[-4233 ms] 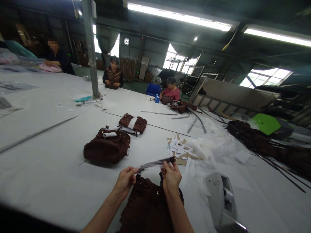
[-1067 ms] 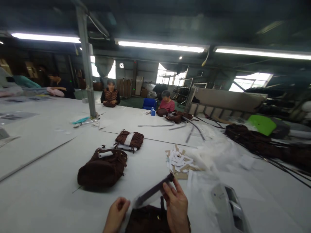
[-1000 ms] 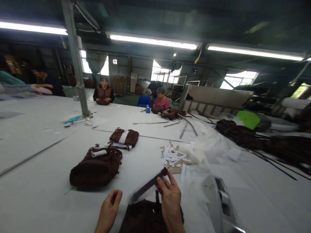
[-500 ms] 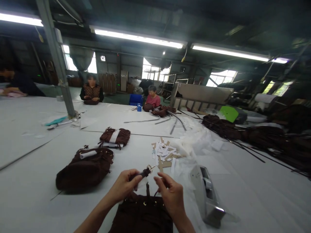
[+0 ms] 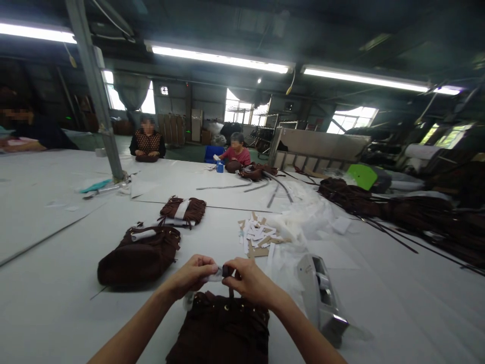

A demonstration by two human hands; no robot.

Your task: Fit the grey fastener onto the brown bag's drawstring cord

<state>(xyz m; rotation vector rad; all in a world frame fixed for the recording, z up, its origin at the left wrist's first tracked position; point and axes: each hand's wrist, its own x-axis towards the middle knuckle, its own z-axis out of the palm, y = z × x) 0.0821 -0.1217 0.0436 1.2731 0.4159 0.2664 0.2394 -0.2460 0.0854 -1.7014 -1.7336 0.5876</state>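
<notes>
A dark brown bag with gold eyelets along its gathered top lies on the table right in front of me. Above its top edge both hands meet with closed fingers. My left hand pinches a small whitish wrapping piece, which looks like thin paper or plastic. Pressed against it is a dark brown strap end, pinched by my right hand. A brown strap runs from between the hands down to the bag; my fingers cover part of it.
Two brown bags, one nearer and one farther, lie to the left. A tape dispenser stands at right, beside paper and cardboard strips and plastic film. More brown bags are piled far right. Several people sit across the table.
The dark-handled tool my left hand held is gone from it; that hand now pinches a whitish piece. My right hand has moved left, onto the strap end. The view shifted slightly.
</notes>
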